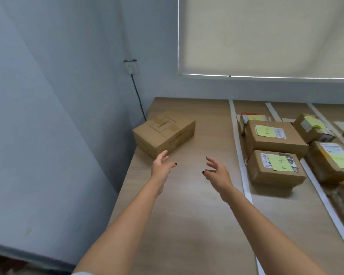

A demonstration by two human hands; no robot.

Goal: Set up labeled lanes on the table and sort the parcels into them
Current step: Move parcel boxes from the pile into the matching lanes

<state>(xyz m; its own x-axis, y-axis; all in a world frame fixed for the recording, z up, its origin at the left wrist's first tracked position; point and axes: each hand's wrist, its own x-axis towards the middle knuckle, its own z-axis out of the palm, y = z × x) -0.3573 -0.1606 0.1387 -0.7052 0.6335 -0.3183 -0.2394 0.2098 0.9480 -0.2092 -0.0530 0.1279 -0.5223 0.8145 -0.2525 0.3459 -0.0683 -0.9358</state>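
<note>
A plain cardboard parcel (164,132) lies alone near the far left corner of the wooden table (187,205). My left hand (161,167) hovers just in front of it, fingers spread, holding nothing. My right hand (216,172) is level with it, a little to the right, also open and empty. White tape strips (239,155) mark lanes on the right half of the table. Labelled parcels with yellow-green notes lie in the lanes, among them one box (274,135) behind another (275,168).
A blue wall runs along the table's left edge, with a socket (130,66) and a black cable dropping behind the table. A window blind (266,36) hangs at the back. More parcels (332,161) sit in lanes at the far right.
</note>
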